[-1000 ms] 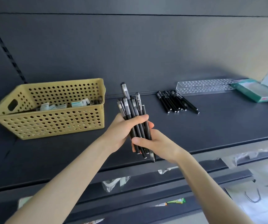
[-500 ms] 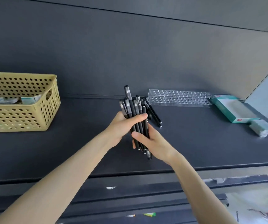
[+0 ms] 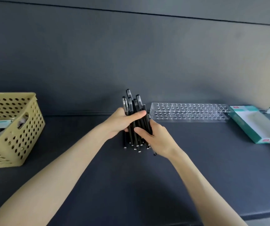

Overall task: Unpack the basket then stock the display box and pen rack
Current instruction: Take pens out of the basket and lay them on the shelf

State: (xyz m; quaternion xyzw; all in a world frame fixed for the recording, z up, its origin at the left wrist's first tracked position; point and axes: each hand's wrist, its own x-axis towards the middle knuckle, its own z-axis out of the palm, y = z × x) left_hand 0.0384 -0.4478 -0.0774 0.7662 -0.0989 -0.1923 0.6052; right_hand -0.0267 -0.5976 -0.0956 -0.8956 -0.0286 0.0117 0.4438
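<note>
Gripping a pen bundle [image 3: 136, 106], fingers of left hand [image 3: 121, 123] and right hand [image 3: 158, 137] curled round it, over open shelf [image 3: 98, 185] between basket [image 3: 25, 136] holding small items [image 3: 2, 126] and pen rack [image 3: 188, 112] beside display box [image 3: 253, 123].

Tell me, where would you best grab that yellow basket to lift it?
Probably by the handle slot cut into the end wall of the basket, the wall facing the middle of the shelf, coming from its right. Fingers could hook through the slot under the thick rim. The perforated walls are broad and flat, likely harder to pinch. Its other end is out of view.
</note>
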